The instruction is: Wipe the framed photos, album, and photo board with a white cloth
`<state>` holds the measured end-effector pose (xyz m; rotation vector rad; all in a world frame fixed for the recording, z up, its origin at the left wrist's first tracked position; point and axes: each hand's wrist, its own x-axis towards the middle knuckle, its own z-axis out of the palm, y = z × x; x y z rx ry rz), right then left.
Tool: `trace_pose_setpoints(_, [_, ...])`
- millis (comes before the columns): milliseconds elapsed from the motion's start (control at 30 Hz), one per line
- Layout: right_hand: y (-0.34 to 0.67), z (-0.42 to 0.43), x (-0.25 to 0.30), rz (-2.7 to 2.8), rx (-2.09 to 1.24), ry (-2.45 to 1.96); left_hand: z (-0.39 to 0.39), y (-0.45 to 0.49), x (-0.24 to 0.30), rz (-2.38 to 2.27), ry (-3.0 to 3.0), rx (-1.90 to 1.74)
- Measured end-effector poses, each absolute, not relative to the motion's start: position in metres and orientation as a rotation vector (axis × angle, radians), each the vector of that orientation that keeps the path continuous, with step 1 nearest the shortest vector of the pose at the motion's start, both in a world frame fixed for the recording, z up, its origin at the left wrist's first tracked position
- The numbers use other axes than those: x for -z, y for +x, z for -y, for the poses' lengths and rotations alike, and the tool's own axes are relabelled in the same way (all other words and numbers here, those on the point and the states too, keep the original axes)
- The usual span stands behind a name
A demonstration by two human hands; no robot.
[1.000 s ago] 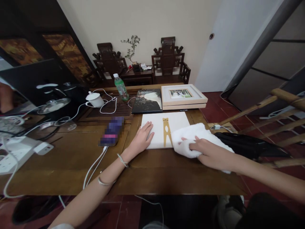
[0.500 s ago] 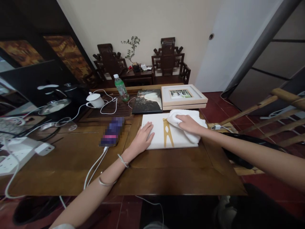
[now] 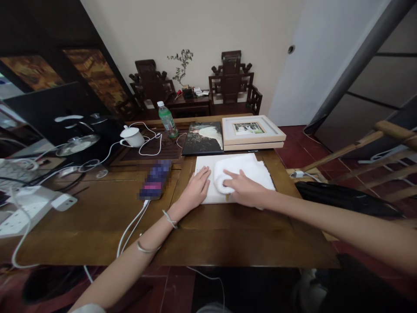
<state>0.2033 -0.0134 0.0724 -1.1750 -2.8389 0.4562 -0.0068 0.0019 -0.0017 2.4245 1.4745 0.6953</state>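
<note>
A white flat board, like an album or the back of a picture frame, lies on the wooden table. My left hand rests flat on its left edge, fingers stretched out and holding nothing. With curled fingers my right hand presses a bunched white towel on the board's face. The towel spreads over the right side of the board and hides most of it. Only the lower tip of a gold A-shaped piece shows below the towel.
Behind the board lie a dark photo panel and stacked framed pictures. Left are a phone on a cable, a lidded cup, a green bottle, a glass-lidded pot and a power strip. A wooden chair stands right.
My right hand has drawn the towel left and toward me, over the gold piece that showed before. My left hand stays in place on the board.
</note>
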Motion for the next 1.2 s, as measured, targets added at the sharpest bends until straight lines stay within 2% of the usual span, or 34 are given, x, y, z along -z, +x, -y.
trace_pose_setpoints(167, [0.209, 0.061, -0.085, 2.877, -0.613, -1.070, -0.001, -0.006, -0.001, -1.491, 2.434, -0.674])
trace_pose_setpoints(300, [0.209, 0.068, -0.094, 2.905, -0.648, -1.045, -0.002, -0.005, -0.001, -1.493, 2.448, -0.676])
trace_pose_setpoints(667, [0.195, -0.031, -0.084, 2.859, -0.271, -1.175, -0.002, -0.007, 0.001, -1.474, 2.430, -0.708])
trace_pose_setpoints(833, [0.188, -0.049, -0.077, 2.809, -0.233, -1.206, -0.002, -0.007, 0.001, -1.468, 2.427, -0.695])
trace_pose_setpoints(1200, [0.199, 0.047, -0.080, 2.853, -0.588, -1.149, -0.002, -0.007, 0.000, -1.474, 2.442, -0.689])
